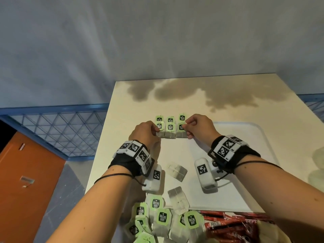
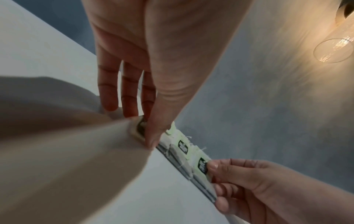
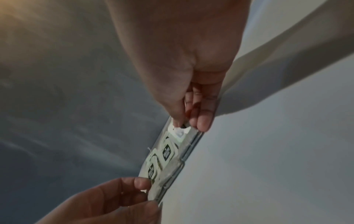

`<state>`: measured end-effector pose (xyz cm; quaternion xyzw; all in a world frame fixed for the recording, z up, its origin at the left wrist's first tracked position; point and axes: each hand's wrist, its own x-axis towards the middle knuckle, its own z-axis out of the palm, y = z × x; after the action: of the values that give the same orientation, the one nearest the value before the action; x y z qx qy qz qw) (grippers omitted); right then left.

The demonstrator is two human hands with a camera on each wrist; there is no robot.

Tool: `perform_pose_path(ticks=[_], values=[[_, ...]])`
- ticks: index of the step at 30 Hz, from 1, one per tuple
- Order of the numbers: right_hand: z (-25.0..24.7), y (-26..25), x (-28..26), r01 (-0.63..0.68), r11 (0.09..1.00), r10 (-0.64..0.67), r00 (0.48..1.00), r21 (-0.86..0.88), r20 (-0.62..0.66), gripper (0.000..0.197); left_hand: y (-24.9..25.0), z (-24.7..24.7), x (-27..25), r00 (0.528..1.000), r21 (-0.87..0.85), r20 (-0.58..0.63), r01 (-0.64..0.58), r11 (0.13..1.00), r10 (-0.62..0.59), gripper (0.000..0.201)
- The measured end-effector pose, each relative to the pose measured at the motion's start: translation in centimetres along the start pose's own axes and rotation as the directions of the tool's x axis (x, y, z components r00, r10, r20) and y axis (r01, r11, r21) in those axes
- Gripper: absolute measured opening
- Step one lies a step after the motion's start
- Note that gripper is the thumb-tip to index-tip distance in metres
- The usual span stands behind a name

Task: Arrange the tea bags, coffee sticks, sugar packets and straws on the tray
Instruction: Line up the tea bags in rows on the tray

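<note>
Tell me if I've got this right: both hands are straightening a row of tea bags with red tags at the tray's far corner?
Nearly: the tags are green, not red. The head view shows the left hand and right hand at the row of tea bags at the tray's far corner.

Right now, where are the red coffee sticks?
In the head view, the red coffee sticks lie at the bottom right, just nearer than the white tray's near edge and right of the loose pile of tea bags.
</note>
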<state>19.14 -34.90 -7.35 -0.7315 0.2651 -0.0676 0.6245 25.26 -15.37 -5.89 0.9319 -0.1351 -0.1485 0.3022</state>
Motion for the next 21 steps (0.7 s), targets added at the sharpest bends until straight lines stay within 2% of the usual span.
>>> perform_pose_path(ticks=[2,4,6,8,11,12,14,16,19,21], values=[[-0.2,-0.4,-0.9,0.075,0.988,-0.079,0.997,-0.132,-0.024,0.023,0.1,-0.1,-1.0,1.0,0.025,-0.013,-0.022,0.999,0.022,0.022],[-0.7,-0.9,-2.8,0.146,0.923,-0.14,0.989,-0.357,0.042,0.027,-0.1,-0.1,-2.6,0.997,0.095,0.033,-0.072,0.993,0.069,0.022],[-0.7,-1.1,-5.4,0.173,0.889,-0.067,0.965,-0.423,0.255,0.035,-0.3,-0.2,-4.8,0.986,0.154,0.137,-0.12,0.981,0.099,0.027],[-0.2,-0.8,-7.2,0.241,0.801,0.025,0.901,-0.548,0.433,0.049,-0.6,-0.5,-6.0,0.976,0.162,0.186,-0.139,0.977,0.108,0.027],[0.8,-0.2,-9.1,0.39,0.615,0.026,0.858,-0.685,0.513,0.063,-1.3,-1.3,-8.4,0.967,0.099,0.21,-0.169,0.981,0.145,0.021],[1.0,-0.3,-9.3,0.413,0.586,0.015,0.855,-0.698,0.518,0.064,-1.3,-1.5,-9.1,0.965,0.078,0.213,-0.173,0.982,0.153,0.019],[1.1,-0.4,-10.1,0.412,0.588,0.008,0.857,-0.696,0.514,0.06,-1.3,-1.4,-10.7,0.959,0.064,0.232,-0.18,0.982,0.161,0.02],[0.7,-0.5,-10.6,0.402,0.593,-0.002,0.867,-0.697,0.498,0.052,-1.0,-0.9,-12.3,0.944,0.078,0.285,-0.195,0.978,0.165,0.03],[-0.6,-0.6,-11.3,0.393,0.591,-0.04,0.886,-0.704,0.461,0.036,-0.1,0.4,-13.9,0.895,0.117,0.393,-0.278,0.953,0.213,0.045],[-1.5,-0.5,-11.9,0.372,0.632,-0.061,0.898,-0.68,0.435,0.021,0.6,1.2,-14.3,0.861,0.096,0.444,-0.322,0.942,0.249,0.055]])
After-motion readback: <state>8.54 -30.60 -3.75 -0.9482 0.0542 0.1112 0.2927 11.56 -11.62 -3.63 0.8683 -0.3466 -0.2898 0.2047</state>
